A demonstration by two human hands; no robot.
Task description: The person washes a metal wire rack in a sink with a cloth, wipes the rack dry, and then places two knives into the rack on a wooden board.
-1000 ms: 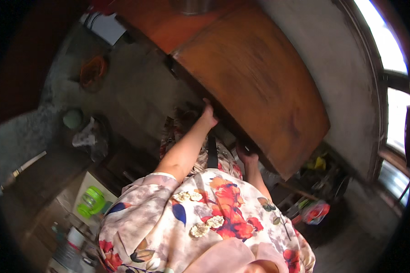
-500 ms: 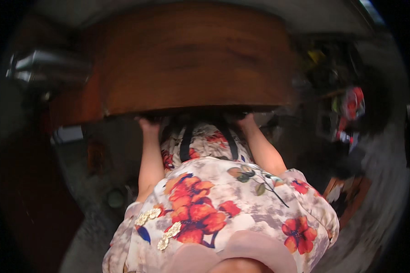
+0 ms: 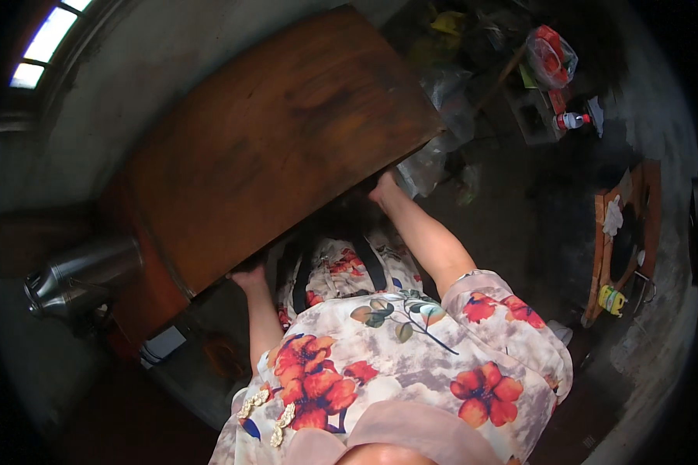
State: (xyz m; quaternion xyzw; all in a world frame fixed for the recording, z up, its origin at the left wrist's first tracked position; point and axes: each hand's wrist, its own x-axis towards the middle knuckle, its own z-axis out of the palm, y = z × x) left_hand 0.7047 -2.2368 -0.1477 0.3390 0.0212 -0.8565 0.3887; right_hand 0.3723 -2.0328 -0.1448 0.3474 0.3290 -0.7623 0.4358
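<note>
A brown wooden table with a worn, stained top stands in front of me, slanting up to the right in the head view. My left hand is at its near edge, toward the left corner. Farther right along the same edge is my right hand, close to the right corner. Both hands reach in just below the tabletop, and their fingers are hidden under it. Whether they grip the edge cannot be seen. Past the table's left end lies a shiny metal vacuum flask, apparently on a lower reddish-brown surface.
Clear plastic bags hang by the table's right corner. Farther right are a bag with red contents and a red-capped bottle. A wood-edged stand carries a yellow pack. A white box sits below left; a window is at upper left.
The view has turned, so the table now slants, its right end higher. The window has come into sight. Both hands stay at the table's near edge, and the blur has gone.
</note>
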